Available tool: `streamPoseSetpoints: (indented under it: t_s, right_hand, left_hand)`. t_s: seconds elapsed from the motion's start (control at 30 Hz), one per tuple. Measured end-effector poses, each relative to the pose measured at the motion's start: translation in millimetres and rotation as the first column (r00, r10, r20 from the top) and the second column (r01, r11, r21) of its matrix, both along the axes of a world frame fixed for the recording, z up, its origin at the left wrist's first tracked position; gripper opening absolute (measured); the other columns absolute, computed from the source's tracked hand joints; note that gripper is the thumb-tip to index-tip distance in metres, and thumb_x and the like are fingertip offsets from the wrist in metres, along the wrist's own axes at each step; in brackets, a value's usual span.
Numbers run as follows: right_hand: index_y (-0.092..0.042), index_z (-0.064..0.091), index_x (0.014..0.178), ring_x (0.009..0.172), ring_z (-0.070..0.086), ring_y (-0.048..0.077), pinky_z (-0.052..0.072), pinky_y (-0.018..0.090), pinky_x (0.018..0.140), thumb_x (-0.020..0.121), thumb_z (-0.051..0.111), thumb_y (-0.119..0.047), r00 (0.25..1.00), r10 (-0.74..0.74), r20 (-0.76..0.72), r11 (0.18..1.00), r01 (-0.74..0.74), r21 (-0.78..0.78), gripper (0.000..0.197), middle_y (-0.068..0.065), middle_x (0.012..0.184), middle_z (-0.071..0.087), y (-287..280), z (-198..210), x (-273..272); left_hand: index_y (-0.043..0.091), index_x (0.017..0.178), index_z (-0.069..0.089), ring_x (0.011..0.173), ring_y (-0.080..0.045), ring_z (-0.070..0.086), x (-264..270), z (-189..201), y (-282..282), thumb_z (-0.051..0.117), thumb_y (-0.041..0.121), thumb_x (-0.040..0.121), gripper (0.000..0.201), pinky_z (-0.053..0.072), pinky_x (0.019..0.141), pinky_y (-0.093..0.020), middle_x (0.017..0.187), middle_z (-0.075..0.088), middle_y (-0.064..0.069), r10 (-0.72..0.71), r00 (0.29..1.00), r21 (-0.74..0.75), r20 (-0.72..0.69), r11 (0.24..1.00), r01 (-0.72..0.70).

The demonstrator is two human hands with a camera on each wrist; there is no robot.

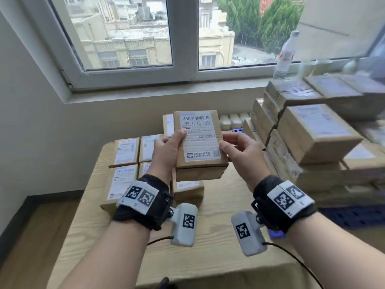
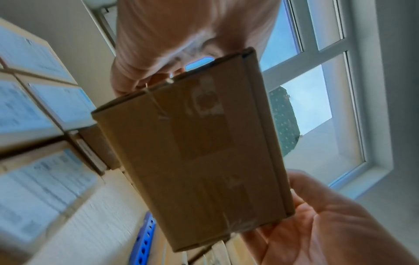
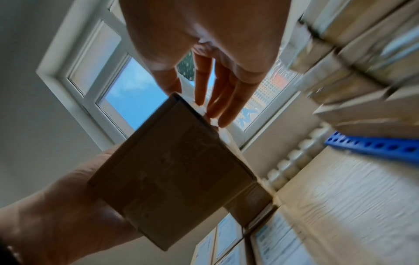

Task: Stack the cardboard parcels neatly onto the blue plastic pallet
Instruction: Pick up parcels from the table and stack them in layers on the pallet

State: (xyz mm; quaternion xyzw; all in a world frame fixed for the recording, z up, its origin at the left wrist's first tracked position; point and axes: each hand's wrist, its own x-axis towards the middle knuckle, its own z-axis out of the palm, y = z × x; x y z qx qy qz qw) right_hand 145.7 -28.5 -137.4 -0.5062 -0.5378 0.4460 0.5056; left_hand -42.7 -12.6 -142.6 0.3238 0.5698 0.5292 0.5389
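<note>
Cardboard is what the hands hold: one parcel (image 1: 199, 142) is raised above the table (image 1: 212, 207), label side up, barcode toward the window (image 1: 183, 32). The left hand (image 1: 166, 152) grips its left edge, thumb on the label and fingers curled beneath. The right hand (image 1: 242, 151) meets the right edge with nearly straight fingers (image 3: 229, 100), its palm spread beside the box rather than wrapped round it. Below, more labelled parcels (image 1: 127, 153) lie flat in rows on the table's left half. To the right, a blurred stack (image 1: 312, 130) of parcels stands on the blue pallet (image 1: 352, 217), whose perforated edge shows under it. A clear bottle (image 1: 286, 53) stands on the sill.
</note>
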Motion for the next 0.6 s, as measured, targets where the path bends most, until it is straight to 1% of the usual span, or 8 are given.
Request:
streamPoseSetpoints:
  t_s: [0.07, 0.13, 0.23, 0.3, 0.37, 0.47, 0.53, 0.6]
  right_hand:
    - [-0.029, 0.067, 0.096, 0.098, 0.068, 0.013, 0.056, 0.03, 0.084, 0.089, 0.067, -0.013, 1.0, -0.003, -0.01, 1.0, 0.003, 0.012, 0.017, -0.004, 0.101, 0.071, -19, 5, 33]
    - [-0.031, 0.064, 0.096, 0.099, 0.065, 0.012, 0.051, 0.023, 0.081, 0.09, 0.066, -0.012, 1.0, -0.009, -0.019, 0.999, 0.01, 0.035, 0.021, -0.006, 0.102, 0.069, -37, 10, 65]
    - [-0.028, 0.061, 0.102, 0.106, 0.064, 0.015, 0.051, 0.026, 0.089, 0.091, 0.065, -0.012, 0.996, -0.046, -0.073, 0.999, 0.048, 0.022, 0.02, 0.001, 0.111, 0.068, -60, 17, 112]
    - [-0.031, 0.059, 0.107, 0.11, 0.062, 0.014, 0.051, 0.025, 0.091, 0.091, 0.065, -0.02, 0.994, -0.042, -0.099, 0.999, 0.042, 0.002, 0.02, 0.003, 0.119, 0.065, -74, 23, 142]
    - [-0.032, 0.055, 0.116, 0.112, 0.061, 0.014, 0.051, 0.026, 0.088, 0.086, 0.067, -0.034, 0.993, -0.033, -0.113, 0.999, 0.032, -0.007, 0.033, 0.003, 0.125, 0.062, -86, 30, 169]
    - [-0.025, 0.054, 0.13, 0.11, 0.064, 0.016, 0.051, 0.028, 0.084, 0.076, 0.063, -0.043, 0.989, -0.057, -0.139, 0.998, 0.056, -0.012, 0.058, 0.002, 0.121, 0.066, -97, 43, 207]
    - [-0.022, 0.05, 0.137, 0.11, 0.065, 0.016, 0.052, 0.027, 0.083, 0.076, 0.061, -0.043, 0.984, -0.084, -0.157, 0.996, 0.086, 0.004, 0.066, 0.002, 0.121, 0.067, -101, 51, 229]
    - [-0.022, 0.048, 0.14, 0.11, 0.064, 0.015, 0.05, 0.02, 0.077, 0.075, 0.06, -0.045, 0.978, -0.136, -0.157, 0.99, 0.141, 0.018, 0.069, 0.001, 0.121, 0.067, -102, 58, 251]
  left_hand:
    - [0.009, 0.133, 0.051, 0.095, -0.028, 0.073, 34, 3, -15, 0.077, 0.056, 0.055, 0.095, 0.06, 0.081, -0.042, 0.113, 0.072, -0.013, -0.02, 0.999, 0.01, 0.045, 1.0, 0.019]
    - [0.008, 0.134, 0.049, 0.096, -0.028, 0.073, 68, 7, -28, 0.078, 0.055, 0.055, 0.097, 0.059, 0.086, -0.047, 0.113, 0.072, -0.013, -0.034, 0.998, 0.044, 0.06, 0.999, 0.031]
    - [0.007, 0.135, 0.049, 0.097, -0.028, 0.073, 118, 16, -44, 0.079, 0.053, 0.056, 0.096, 0.058, 0.089, -0.048, 0.114, 0.072, -0.012, -0.077, 0.995, 0.091, 0.068, 0.993, 0.071]
    - [0.009, 0.134, 0.05, 0.099, -0.028, 0.072, 150, 23, -53, 0.078, 0.054, 0.056, 0.094, 0.056, 0.091, -0.049, 0.116, 0.072, -0.011, -0.118, 0.99, 0.108, 0.075, 0.988, 0.11]
    - [0.01, 0.133, 0.05, 0.1, -0.027, 0.072, 181, 33, -61, 0.075, 0.056, 0.057, 0.093, 0.059, 0.084, -0.043, 0.116, 0.071, -0.009, -0.152, 0.985, 0.117, 0.075, 0.983, 0.143]
    - [0.011, 0.131, 0.053, 0.098, -0.024, 0.073, 227, 49, -65, 0.069, 0.054, 0.063, 0.082, 0.057, 0.061, -0.03, 0.116, 0.071, -0.008, -0.181, 0.982, 0.132, 0.052, 0.976, 0.173]
    - [0.011, 0.131, 0.052, 0.096, -0.021, 0.072, 256, 59, -65, 0.069, 0.055, 0.066, 0.081, 0.055, 0.057, -0.027, 0.118, 0.07, -0.008, -0.205, 0.978, 0.144, 0.026, 0.969, 0.199]
    - [0.01, 0.127, 0.049, 0.088, -0.015, 0.07, 282, 69, -64, 0.069, 0.049, 0.081, 0.064, 0.053, 0.059, -0.028, 0.113, 0.068, -0.004, -0.222, 0.975, 0.151, -0.011, 0.964, 0.221]
